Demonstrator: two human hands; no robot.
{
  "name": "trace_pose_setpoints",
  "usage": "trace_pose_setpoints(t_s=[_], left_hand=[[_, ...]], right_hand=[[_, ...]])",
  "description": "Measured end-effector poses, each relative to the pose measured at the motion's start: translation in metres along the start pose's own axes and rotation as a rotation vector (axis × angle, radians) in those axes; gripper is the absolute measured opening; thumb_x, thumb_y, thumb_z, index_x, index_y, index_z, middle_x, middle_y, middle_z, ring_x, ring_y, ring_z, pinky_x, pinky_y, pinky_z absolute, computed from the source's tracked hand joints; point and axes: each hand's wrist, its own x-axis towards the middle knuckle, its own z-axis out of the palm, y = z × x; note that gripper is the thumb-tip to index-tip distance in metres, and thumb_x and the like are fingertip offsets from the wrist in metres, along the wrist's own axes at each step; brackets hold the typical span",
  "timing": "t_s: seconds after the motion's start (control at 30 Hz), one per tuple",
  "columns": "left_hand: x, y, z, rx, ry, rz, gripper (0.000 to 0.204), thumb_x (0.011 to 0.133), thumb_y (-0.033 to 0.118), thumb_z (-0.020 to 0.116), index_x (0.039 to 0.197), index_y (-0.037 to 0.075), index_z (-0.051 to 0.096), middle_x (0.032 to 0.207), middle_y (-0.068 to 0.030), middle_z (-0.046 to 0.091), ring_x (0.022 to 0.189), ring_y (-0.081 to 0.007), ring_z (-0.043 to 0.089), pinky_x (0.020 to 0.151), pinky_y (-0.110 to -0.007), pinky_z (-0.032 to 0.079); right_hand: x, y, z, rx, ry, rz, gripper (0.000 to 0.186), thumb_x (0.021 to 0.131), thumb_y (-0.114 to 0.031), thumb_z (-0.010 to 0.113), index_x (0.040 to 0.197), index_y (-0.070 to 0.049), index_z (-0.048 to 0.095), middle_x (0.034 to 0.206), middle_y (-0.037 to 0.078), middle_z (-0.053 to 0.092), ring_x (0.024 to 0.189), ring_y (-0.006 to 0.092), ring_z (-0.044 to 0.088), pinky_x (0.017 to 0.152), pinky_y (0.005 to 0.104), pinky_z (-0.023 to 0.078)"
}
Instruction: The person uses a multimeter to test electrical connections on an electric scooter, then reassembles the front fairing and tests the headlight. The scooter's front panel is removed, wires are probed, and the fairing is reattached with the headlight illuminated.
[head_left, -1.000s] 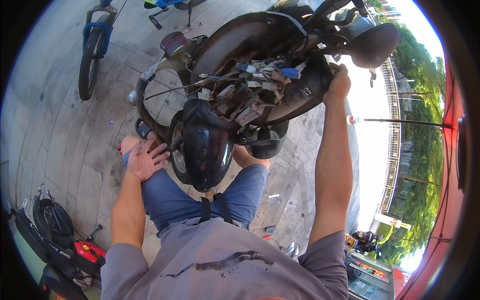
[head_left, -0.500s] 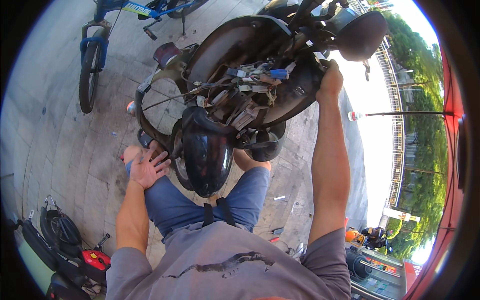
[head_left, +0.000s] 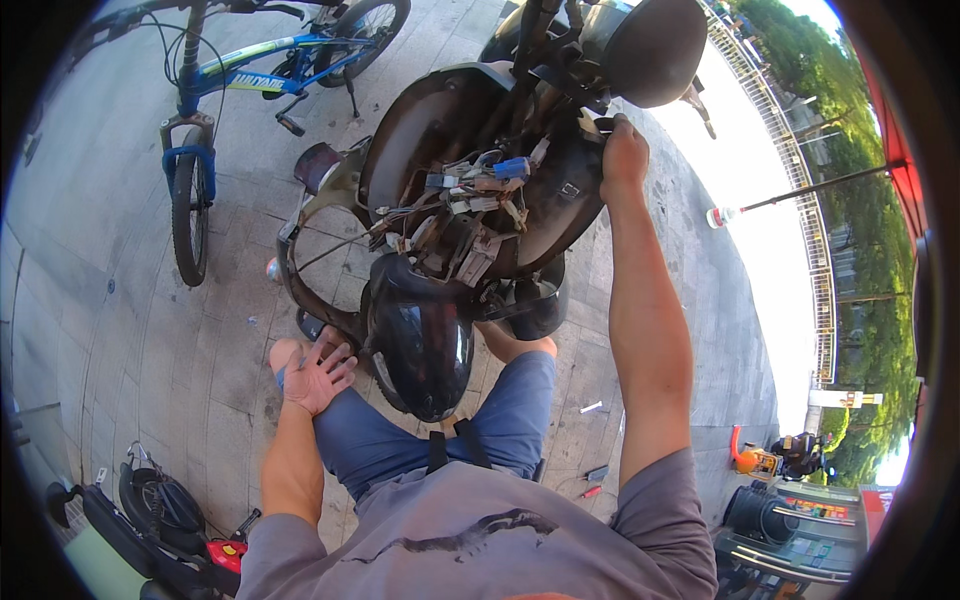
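In front of me stands an electric scooter with its front taken apart. A bundle of wires and plug connectors [head_left: 480, 195], white with one blue, hangs out of the opened dark body shell [head_left: 545, 225]. Below it the glossy black front fender [head_left: 420, 345] juts between my knees. My right hand [head_left: 626, 165] is closed round the shell's upper right edge, under the round mirror [head_left: 655, 50]; some fingers are hidden behind it. My left hand [head_left: 318, 378], palm up with fingers spread, rests by my left knee and holds nothing. The curved frame piece [head_left: 290, 265] arches just above it.
A blue bicycle [head_left: 270, 75] stands at the far left on the paving. Another scooter with red parts [head_left: 225, 553] is at the lower left. A red-handled tool [head_left: 591, 491] and a small white strip [head_left: 591, 407] lie right of my legs. A railing [head_left: 818, 260] runs along the right.
My view has shifted, so the bicycle shows more fully and the mirror sits further left. My right hand stays on the shell's edge; my left hand remains spread by the knee.
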Motion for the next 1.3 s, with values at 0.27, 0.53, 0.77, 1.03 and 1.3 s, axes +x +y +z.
trace_pose_setpoints(t_s=[0.27,0.53,0.77,1.03,1.3], left_hand=[[0.001,-0.002,-0.001,-0.013,0.039,-0.002,0.061,0.086,0.056,0.051,0.135,0.020,0.044,0.134,-0.0204,0.046,0.121,-0.0455,0.043,0.096,-0.057,0.039],[0.000,-0.003,-0.005,0.034,0.021,-0.003,0.062,0.084,0.054,0.054,0.135,0.020,0.042,0.136,-0.0197,0.045,0.123,-0.0447,0.042,0.100,-0.058,0.035],[0.000,-0.006,-0.004,0.059,0.033,0.008,0.064,0.085,0.054,0.054,0.137,0.020,0.038,0.135,-0.0196,0.044,0.125,-0.0437,0.041,0.101,-0.058,0.034],[-0.004,-0.013,-0.001,0.096,0.098,0.050,0.060,0.086,0.050,0.055,0.132,0.014,0.041,0.133,-0.0196,0.046,0.123,-0.0431,0.042,0.099,-0.056,0.038],[-0.001,-0.044,0.030,0.417,0.277,0.208,0.043,0.091,0.036,0.054,0.117,0.003,0.052,0.115,-0.0144,0.061,0.100,-0.0308,0.060,0.082,-0.038,0.050]], right_hand=[[0.002,0.003,-0.003,-0.127,-0.008,-0.073,0.040,0.087,-0.030,0.045,0.085,0.004,0.066,0.079,0.017,0.064,0.078,0.0238,0.059,0.075,0.0361,0.045],[0.001,0.004,-0.003,-0.095,-0.034,-0.088,0.041,0.088,-0.032,0.044,0.084,0.003,0.066,0.080,0.019,0.066,0.083,0.0292,0.063,0.077,0.0378,0.046],[-0.002,0.000,-0.005,-0.169,-0.013,-0.129,0.041,0.087,-0.033,0.041,0.084,-0.001,0.067,0.088,0.021,0.066,0.091,0.0365,0.062,0.081,0.0416,0.045],[-0.005,-0.002,-0.006,-0.154,-0.019,-0.154,0.041,0.087,-0.034,0.040,0.090,-0.003,0.068,0.095,0.022,0.066,0.097,0.0392,0.059,0.086,0.0437,0.045],[-0.002,-0.002,-0.008,-0.176,-0.071,-0.135,0.041,0.087,-0.033,0.040,0.092,-0.005,0.068,0.099,0.022,0.065,0.099,0.0407,0.059,0.088,0.0458,0.044]])
